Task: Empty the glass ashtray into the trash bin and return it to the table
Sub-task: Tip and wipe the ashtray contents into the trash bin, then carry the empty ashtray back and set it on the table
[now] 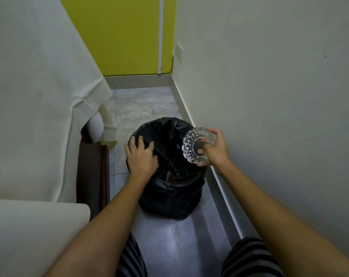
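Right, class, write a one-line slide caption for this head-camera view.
Right hand holds the cut-glass ashtray tilted over the black-bagged trash bin while the left hand rests on its rim.

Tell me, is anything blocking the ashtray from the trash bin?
Nothing visible does. The right hand holds the glass ashtray tilted above the open trash bin; the left hand rests on its left rim, aside.

left hand [140, 156]: palm down, fingers spread, lying on bin [169, 196] rim at 9 o'clock | right hand [214, 149]: at 3 o'clock of left, thumb and fingers gripping ashtray [191, 145] by edge | forearms: bare, both reaching toward 12 o'clock
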